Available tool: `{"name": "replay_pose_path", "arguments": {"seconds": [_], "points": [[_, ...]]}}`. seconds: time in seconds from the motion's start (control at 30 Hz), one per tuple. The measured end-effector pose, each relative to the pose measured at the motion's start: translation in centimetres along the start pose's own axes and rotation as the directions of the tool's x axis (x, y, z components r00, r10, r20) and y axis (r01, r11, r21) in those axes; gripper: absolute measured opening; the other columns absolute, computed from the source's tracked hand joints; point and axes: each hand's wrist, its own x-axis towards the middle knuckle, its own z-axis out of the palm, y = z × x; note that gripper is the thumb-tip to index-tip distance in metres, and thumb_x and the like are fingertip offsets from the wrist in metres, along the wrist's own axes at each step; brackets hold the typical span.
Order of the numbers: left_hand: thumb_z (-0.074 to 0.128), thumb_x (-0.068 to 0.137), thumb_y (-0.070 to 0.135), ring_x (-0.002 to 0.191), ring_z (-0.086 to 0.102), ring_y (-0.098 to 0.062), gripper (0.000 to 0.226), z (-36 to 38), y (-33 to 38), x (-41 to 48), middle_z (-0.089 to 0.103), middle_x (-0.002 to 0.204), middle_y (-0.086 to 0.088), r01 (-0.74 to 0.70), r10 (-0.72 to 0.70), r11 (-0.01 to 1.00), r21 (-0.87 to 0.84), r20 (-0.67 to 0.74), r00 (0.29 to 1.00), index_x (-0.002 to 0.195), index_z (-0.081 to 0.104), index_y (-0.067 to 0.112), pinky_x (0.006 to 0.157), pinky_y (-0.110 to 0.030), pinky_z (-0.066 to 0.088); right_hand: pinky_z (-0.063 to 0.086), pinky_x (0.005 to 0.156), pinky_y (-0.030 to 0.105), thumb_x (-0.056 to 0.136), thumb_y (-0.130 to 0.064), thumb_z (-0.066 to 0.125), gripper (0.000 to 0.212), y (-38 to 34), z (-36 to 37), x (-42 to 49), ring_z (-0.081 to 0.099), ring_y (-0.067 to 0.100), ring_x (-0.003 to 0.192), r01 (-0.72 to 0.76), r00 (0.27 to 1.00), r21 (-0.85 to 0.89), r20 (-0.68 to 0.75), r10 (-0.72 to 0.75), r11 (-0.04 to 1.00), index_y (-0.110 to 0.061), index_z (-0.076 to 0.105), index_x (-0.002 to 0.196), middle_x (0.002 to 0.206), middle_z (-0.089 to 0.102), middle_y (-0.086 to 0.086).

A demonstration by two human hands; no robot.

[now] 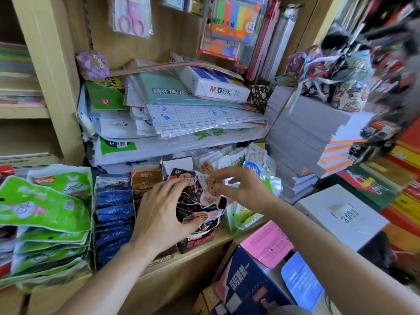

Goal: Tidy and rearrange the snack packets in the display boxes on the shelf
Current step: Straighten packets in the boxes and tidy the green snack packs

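Note:
A black display box (198, 241) stands at the front of the wooden shelf, packed with black-and-white snack packets (193, 197) that show lotus-root slices. My left hand (159, 214) spreads over the box's left side, thumb pressing a front packet and fingertips on a rear one. My right hand (241, 189) pinches the top of a white lotus-root packet (210, 189) that stands upright in the box. To the left a box of blue packets (113, 214) and a box of brown packets (145, 180) sit side by side.
Green snack bags (43, 214) pile up at far left. White and green packets (241, 160) fill a box behind the right hand. Stacked paper and plastic sleeves (177, 119) overhang the boxes. Below the shelf lie a blue carton (247, 285), a pink sheet (268, 244) and a white box (341, 214).

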Motion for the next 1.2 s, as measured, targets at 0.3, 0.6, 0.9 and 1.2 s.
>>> {"name": "replay_pose_path", "arguments": {"seconds": [0.3,0.6,0.9,1.2], "points": [[0.074,0.069,0.065,0.131,0.052,-0.016,0.089,0.3,0.2,0.1,0.052,0.146,0.006,-0.017,0.017,0.999,0.034,0.001,1.0,0.144,0.047,0.024,0.111,-0.034,0.035,0.048,0.082,0.031,0.086,-0.036,0.075,0.051,10.7,-6.3,2.5,0.066,0.026,0.096,-0.595,0.725,0.062,-0.388,0.569,0.801,-0.01,0.063,0.129,0.116,0.07,0.011],[0.064,0.071,0.07,0.144,0.037,-0.019,0.101,0.2,-0.2,0.3,0.032,0.161,0.004,-0.062,0.062,0.998,0.028,-0.008,0.998,0.155,0.035,0.02,0.119,-0.045,0.029,0.033,0.109,0.057,0.036,-0.106,0.045,0.126,12.4,-4.3,6.9,0.04,0.038,0.132,-0.756,0.654,-0.217,-0.274,0.705,0.617,-0.018,0.051,0.126,0.142,0.043,0.014],[0.059,0.077,0.07,0.146,0.034,-0.017,0.094,0.3,-0.4,0.2,0.03,0.161,0.008,-0.061,0.06,0.998,0.009,0.066,0.996,0.155,0.033,0.026,0.118,-0.047,0.031,0.045,0.102,0.054,0.019,-0.095,0.066,0.098,18.0,-4.2,6.0,0.057,0.024,0.114,-0.576,0.813,-0.104,-0.181,0.554,0.811,-0.06,0.06,0.111,0.13,0.055,-0.003],[0.062,0.077,0.067,0.149,0.028,-0.013,0.093,0.2,-0.3,-0.1,0.026,0.162,0.014,-0.049,0.052,0.998,-0.048,0.063,0.997,0.156,0.032,0.029,0.12,-0.044,0.028,0.024,0.11,0.064,0.078,-0.037,0.082,0.079,12.8,-5.4,4.0,0.029,0.032,0.136,-0.307,0.933,-0.51,0.007,0.361,0.804,-0.059,0.039,0.14,0.149,0.03,-0.006]]}}
